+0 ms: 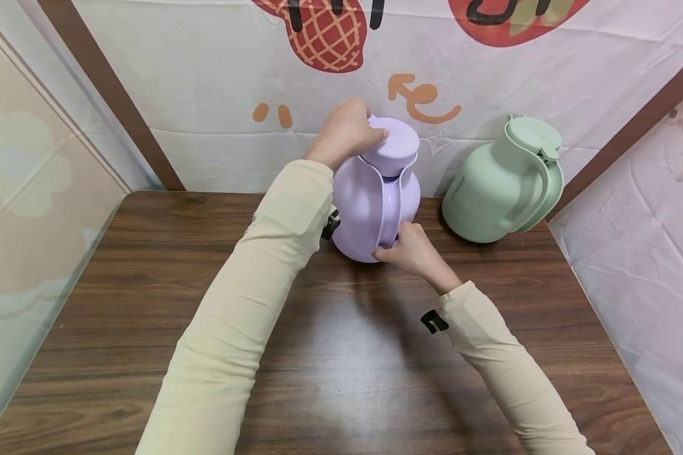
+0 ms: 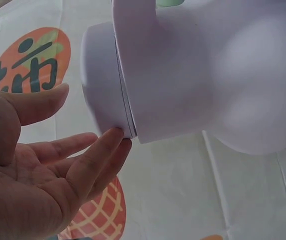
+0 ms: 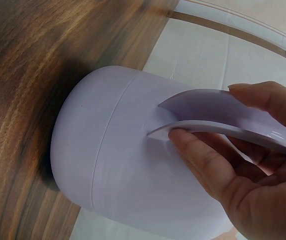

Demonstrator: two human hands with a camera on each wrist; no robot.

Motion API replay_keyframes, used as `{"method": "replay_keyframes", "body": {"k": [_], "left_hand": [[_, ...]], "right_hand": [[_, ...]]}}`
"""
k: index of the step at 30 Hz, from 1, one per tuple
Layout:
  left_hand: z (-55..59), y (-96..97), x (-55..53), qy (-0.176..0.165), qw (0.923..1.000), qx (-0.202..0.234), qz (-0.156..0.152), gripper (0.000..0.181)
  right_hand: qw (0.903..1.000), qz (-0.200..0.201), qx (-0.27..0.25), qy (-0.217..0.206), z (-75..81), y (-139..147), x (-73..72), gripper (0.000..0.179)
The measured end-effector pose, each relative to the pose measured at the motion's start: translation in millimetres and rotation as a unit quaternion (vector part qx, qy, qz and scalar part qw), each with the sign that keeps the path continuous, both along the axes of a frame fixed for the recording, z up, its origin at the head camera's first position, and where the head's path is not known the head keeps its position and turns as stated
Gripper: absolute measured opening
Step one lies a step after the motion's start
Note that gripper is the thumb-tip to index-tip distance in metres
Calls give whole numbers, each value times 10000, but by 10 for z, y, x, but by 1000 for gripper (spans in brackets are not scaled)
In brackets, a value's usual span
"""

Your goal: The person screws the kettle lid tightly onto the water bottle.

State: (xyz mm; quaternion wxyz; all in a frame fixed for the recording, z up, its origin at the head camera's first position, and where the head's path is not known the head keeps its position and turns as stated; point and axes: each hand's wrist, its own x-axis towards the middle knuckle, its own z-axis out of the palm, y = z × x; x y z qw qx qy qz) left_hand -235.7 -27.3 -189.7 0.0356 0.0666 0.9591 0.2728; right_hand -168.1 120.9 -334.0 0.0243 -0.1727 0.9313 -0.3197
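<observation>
A lilac vacuum jug [image 1: 355, 205] is at the far side of the wooden table, its handle toward me. My left hand [image 1: 346, 134] is up at its round lid [image 1: 399, 142]. In the left wrist view the fingertips touch the lid's side, fairly straight, while the thumb [image 2: 45, 102] sticks out apart from it. Lower down, my right hand [image 1: 412, 249] grips the jug by its handle. The right wrist view shows the thumb and fingers on opposite edges of the split handle [image 3: 213, 127], near its lower end.
To the right of the lilac jug stands a pale green jug [image 1: 484, 189] with its own lid and handle. Right behind both hangs a white printed cloth [image 1: 216, 114]. More cloth walls flank the dark wooden table [image 1: 148, 328] on the left and right.
</observation>
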Motion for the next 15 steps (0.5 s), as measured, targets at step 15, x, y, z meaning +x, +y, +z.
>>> {"method": "replay_keyframes", "body": {"k": [15], "left_hand": [[-67,73,26,-82,9999,-46,-107,65]], "right_hand": [[10000,37,-74,17,-4,8,-3,31]]}}
